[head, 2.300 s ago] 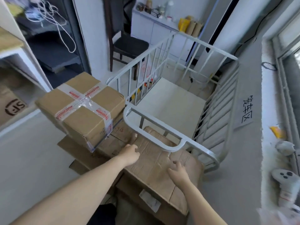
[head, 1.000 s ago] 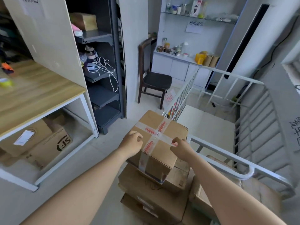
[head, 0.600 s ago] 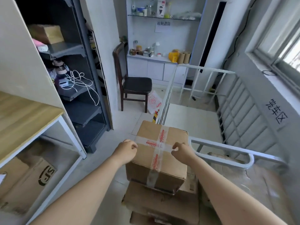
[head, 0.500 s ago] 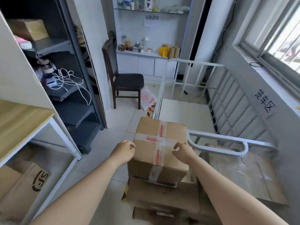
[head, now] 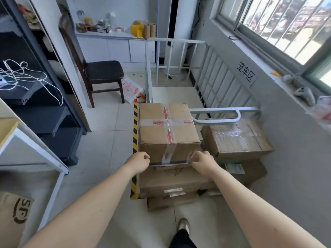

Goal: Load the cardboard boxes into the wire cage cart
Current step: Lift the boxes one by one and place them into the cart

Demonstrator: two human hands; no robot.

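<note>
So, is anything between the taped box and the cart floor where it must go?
Yes: the cart's near rail runs across just beyond the taped box, before the cart floor, so the box likely has to go over it. The left hand and right hand grip the box's near bottom corners.

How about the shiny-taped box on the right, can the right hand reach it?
Probably yes, once it lets go: the right hand grips the red-taped box right beside the shiny-taped box, whose near side is bare.
</note>
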